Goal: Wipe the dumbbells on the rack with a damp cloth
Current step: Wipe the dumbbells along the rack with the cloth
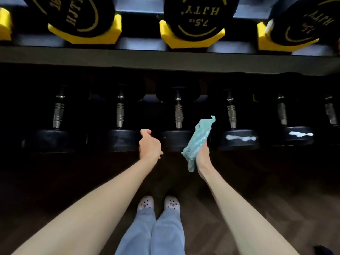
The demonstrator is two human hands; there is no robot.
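Observation:
Several black dumbbells with steel handles lie in a row on the dark lower shelf of the rack; the middle dumbbell (177,138) is straight ahead of me. My right hand (202,155) grips a crumpled teal cloth (199,138) just right of that dumbbell's near head, apart from it. My left hand (149,146) is stretched out in front of the gap between the middle dumbbell and the dumbbell to its left (122,138), fingers curled away from me and holding nothing visible. Two dumbbells on the right (239,138) carry shiny wet streaks.
The upper shelf edge (165,57) juts out above the lower row, carrying large black dumbbell heads such as the 7.5 kg one (198,17) in yellow cradles (165,36). My feet in pale clogs (159,204) stand on dark wooden floor close to the rack.

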